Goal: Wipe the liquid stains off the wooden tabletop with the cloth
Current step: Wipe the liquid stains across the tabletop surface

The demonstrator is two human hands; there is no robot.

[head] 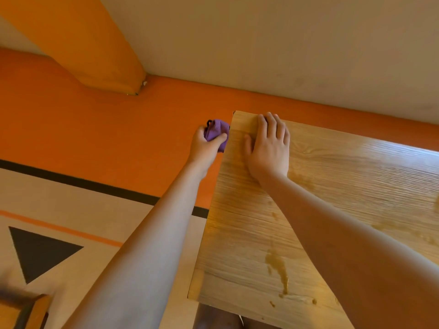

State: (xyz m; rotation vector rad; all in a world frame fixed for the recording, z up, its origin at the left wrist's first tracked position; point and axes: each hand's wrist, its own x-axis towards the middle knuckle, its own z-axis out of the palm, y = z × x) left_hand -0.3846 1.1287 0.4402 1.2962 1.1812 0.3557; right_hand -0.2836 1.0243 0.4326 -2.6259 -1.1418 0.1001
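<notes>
A light wooden tabletop (332, 176) fills the right half of the view. Brownish liquid stains (278, 267) run down its near part, and more streaks (403, 231) lie to the right. My left hand (206, 143) is just off the table's far left corner, fingers closed around a bunched purple cloth (217, 132) that touches the table's left edge. My right hand (268, 148) lies flat, palm down, on the far left corner of the tabletop with its fingers spread.
An orange wall band (118, 129) and a pale wall (261, 43) rise behind the table. The tiled floor (71, 200) to the left has a black stripe and a dark triangle. A wooden piece of furniture (23, 309) sits at the bottom left.
</notes>
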